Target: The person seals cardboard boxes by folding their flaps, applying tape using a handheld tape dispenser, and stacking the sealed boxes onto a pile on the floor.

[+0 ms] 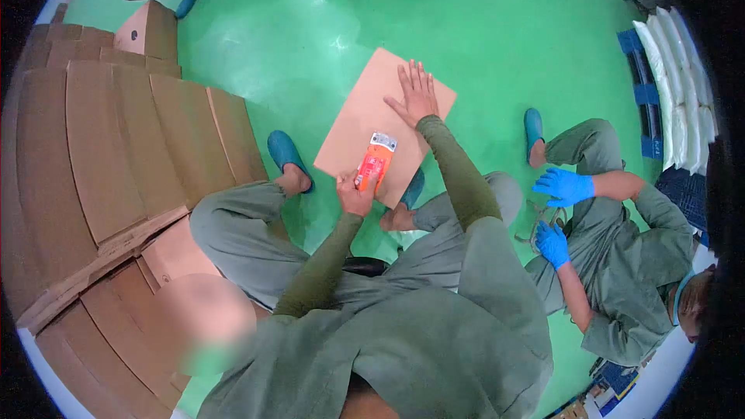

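A flat-faced brown cardboard box (353,116) lies tilted between my knees. My left hand (355,195) is closed around the lower end of an orange tape dispenser (374,164), which has a red label and a silver metal end with two dark dots. The dispenser rests over the near part of the cardboard. My right hand (415,97) is spread flat on the far right part of the cardboard, fingers apart, holding nothing. The underside of the box is hidden.
Stacked cardboard boxes (101,140) rise along my left. At the right sits a co-worker (621,264) in blue gloves holding a loop of cord (535,225). White sacks (675,93) are piled by a blue pallet (648,93). Other people's feet show at the top on the green floor (497,39).
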`<state>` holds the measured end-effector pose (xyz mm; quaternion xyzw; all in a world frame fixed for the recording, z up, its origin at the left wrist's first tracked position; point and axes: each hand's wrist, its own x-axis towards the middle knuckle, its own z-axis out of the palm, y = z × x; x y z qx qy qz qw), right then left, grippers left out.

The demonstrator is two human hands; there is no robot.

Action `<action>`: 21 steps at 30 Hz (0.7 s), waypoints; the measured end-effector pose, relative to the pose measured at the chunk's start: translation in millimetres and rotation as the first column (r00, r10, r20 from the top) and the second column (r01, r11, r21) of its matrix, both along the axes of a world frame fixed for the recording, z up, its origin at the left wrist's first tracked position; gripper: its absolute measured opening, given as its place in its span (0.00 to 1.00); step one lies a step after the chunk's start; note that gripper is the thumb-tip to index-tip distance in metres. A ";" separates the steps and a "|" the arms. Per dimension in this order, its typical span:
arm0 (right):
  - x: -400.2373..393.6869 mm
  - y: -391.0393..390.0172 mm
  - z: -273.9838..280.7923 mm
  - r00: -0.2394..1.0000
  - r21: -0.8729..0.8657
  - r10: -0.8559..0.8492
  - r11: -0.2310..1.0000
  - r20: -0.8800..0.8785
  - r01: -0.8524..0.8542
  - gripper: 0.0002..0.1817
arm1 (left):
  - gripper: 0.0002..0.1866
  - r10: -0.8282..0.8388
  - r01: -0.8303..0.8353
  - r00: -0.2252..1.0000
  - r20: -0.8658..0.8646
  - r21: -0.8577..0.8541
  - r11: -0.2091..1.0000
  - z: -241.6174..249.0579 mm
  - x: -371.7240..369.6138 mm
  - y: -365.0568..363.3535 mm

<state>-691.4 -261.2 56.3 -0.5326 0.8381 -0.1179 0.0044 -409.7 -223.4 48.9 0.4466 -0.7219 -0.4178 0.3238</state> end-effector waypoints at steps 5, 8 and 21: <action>48.4 36.0 26.9 0.645 0.121 -0.193 0.981 0.740 0.154 0.26 | 0.21 -0.081 0.082 0.997 -0.011 0.053 0.995 -16.6 13.0 -1.9; 74.5 68.8 -9.9 -0.030 0.093 -0.088 0.946 0.996 0.312 0.22 | 0.22 -0.120 0.125 0.990 -0.073 0.068 0.990 1.9 13.6 0.2; 71.2 85.4 -33.1 -0.415 0.339 -0.231 0.917 0.880 0.208 0.23 | 0.24 -0.104 0.105 0.994 0.041 -0.029 0.994 -28.3 21.5 3.3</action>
